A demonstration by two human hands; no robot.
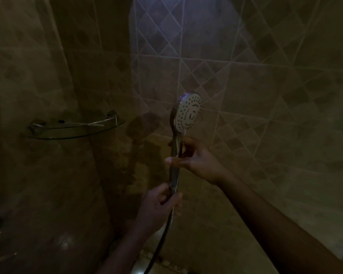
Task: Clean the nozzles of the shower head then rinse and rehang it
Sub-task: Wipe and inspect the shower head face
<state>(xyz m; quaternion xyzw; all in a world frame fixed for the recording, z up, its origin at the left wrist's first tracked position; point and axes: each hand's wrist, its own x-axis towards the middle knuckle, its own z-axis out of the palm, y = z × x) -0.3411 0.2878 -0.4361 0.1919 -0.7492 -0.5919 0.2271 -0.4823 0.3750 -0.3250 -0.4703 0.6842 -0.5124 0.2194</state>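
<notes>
Chrome shower head (188, 112) being held upright at centre frame, nozzles facing 3 o'clock.

Left hand (158, 204) is gripping the handle's base at 6 o'clock where the hose (162, 234) is joining; right hand (194, 159) is pinching the neck loosely, seemingly, in this dim light. Turning the face toward the light should be helping with scrubbing each nozzle.

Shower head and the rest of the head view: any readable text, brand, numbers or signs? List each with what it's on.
None readable.
Shower head face: only nozzle dots and dark curved marks, no letters legible.
Handle, hose, glass corner shelf, wall tiles: no print visible; frame is dim.
</notes>
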